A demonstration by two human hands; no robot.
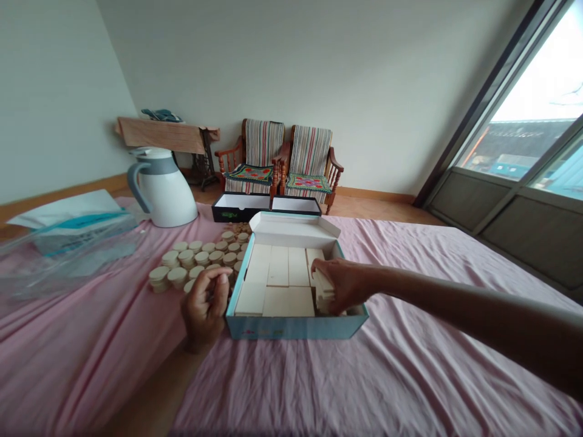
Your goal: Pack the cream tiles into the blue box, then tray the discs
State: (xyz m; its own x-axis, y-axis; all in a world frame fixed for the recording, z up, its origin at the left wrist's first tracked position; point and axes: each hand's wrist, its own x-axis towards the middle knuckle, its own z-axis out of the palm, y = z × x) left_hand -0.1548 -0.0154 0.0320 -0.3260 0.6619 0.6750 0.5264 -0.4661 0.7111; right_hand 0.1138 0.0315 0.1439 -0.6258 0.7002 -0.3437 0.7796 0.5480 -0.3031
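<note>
A light blue cardboard box (296,328) stands on the bed or table cover with its lid flap folded back. Flat pale wooden tiles (279,267) fill most of it in neat stacks. Reaching in from the right, my right hand (342,282) grips a stack of wooden tiles (323,290) at the box's front right corner; the stack's lower end is partly hidden. My left hand (204,306) is beside the box's left wall, fingers curled and thumb against the index finger, with nothing visible in them. Behind it are piles of round wooden discs (177,276).
A white and grey jug (168,191) stands at the back left, near clear plastic packaging (68,243). Two black-sided open boxes (241,214) sit behind the blue box. Pink cloth (410,364) covers the surface in wrinkles. Two wooden chairs (262,145) stand beyond.
</note>
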